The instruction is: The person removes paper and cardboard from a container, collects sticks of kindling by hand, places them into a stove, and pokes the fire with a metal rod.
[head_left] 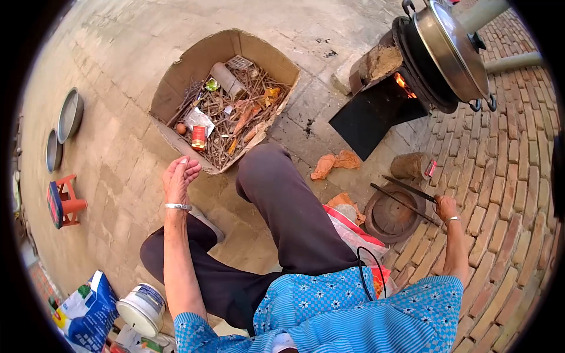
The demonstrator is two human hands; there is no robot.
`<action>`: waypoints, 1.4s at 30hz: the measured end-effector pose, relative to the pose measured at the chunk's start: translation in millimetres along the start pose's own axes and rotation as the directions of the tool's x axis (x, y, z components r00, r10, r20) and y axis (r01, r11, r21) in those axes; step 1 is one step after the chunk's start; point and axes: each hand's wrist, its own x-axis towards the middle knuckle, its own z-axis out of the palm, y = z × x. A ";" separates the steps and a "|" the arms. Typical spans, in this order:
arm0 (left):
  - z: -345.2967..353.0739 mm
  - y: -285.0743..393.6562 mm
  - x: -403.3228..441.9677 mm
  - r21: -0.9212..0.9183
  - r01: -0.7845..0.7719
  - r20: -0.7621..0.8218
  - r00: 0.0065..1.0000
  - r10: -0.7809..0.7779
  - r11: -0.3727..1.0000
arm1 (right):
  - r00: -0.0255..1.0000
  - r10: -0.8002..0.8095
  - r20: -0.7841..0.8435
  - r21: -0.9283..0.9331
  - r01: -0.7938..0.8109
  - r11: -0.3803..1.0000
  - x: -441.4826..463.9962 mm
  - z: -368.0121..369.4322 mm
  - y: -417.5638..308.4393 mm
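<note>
My right hand (446, 208) is closed around the handle end of long dark fire tongs (410, 187). Their two arms spread apart above a round rusty iron plate (393, 213) on the ground, with nothing visible between the tips. A short log-like cylinder (411, 166) lies just beyond, a small red box (431, 169) at its end. My left hand (182, 172) is raised by the near edge of a cardboard box (170, 138). Its fingers are curled with the thumb against them; whether anything is inside cannot be made out. Twigs (235, 129) and scraps fill the box.
A stove (385, 62) burns at upper right, flame (404, 85) showing, with a lidded steamer pot (450, 50) on top. Orange crumpled paper (335, 165) lies nearby. Metal basins (70, 115), a red stool (70, 203) and a white bucket (141, 309) stand at left.
</note>
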 end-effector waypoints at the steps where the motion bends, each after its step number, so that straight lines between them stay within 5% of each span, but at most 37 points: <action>1: -1.5 -3.4 0.0 0.013 0.008 -0.009 1.000 -0.008 1.000 | 0.999 -0.028 -0.025 0.048 0.029 0.998 6.8 20.0 9.1; 2: 0.1 -4.8 0.5 0.024 0.013 -0.018 1.000 -0.012 1.000 | 0.999 -0.030 -0.038 0.110 0.034 0.993 5.4 15.4 4.2; 4: 2.3 -4.5 -1.3 0.028 0.016 -0.026 1.000 -0.015 0.999 | 1.000 -0.009 0.016 -0.075 0.010 0.997 13.5 25.9 2.0; 9: 8.0 -0.4 -2.6 0.103 0.013 -0.075 0.997 -0.005 0.995 | 0.992 0.105 -0.065 -0.208 -0.116 0.971 20.9 86.7 36.7; 21: -7.2 -13.5 -9.0 0.214 0.100 -0.120 0.990 -0.075 0.972 | 0.975 0.217 -0.053 -0.347 -0.222 0.911 19.0 130.2 59.5; 25: -8.1 6.0 -22.4 0.320 0.043 -0.037 0.999 -0.033 0.947 | 0.959 0.192 0.207 -0.231 -0.143 0.962 36.5 63.0 2.1; 27: -10.6 20.7 -30.8 0.386 0.000 0.011 1.000 -0.004 0.922 | 0.961 -0.027 0.277 -0.026 0.035 0.999 55.1 15.2 -50.6; 29: -15.3 34.3 -37.3 0.692 -0.208 0.157 0.978 0.137 0.691 | 0.911 -0.366 -0.190 0.192 0.400 0.896 38.6 -101.8 -142.6; 31: -20.8 41.2 -42.1 0.774 -0.247 0.213 0.969 0.127 0.583 | 0.818 -0.446 -0.364 0.442 0.573 0.690 51.5 -191.4 -221.8; 32: -24.0 42.8 -42.6 0.839 -0.296 0.273 0.955 0.117 0.457 | 0.814 -0.457 -0.360 0.561 0.580 0.591 61.3 -225.4 -255.2; 34: -28.9 39.9 -47.1 0.850 -0.327 0.302 0.945 0.126 0.413 | 0.787 -0.457 -0.414 0.708 0.594 0.382 87.9 -273.4 -316.1; 37: -30.3 47.5 -53.1 0.911 -0.343 0.354 0.935 -0.005 0.229 | 0.718 -0.522 -0.461 0.657 0.672 0.343 148.1 -313.6 -392.3; 42: -39.4 63.8 -65.9 0.895 -0.395 0.387 0.919 0.079 0.206 | 0.627 -0.529 -0.572 0.717 0.695 0.049 234.1 -357.2 -530.7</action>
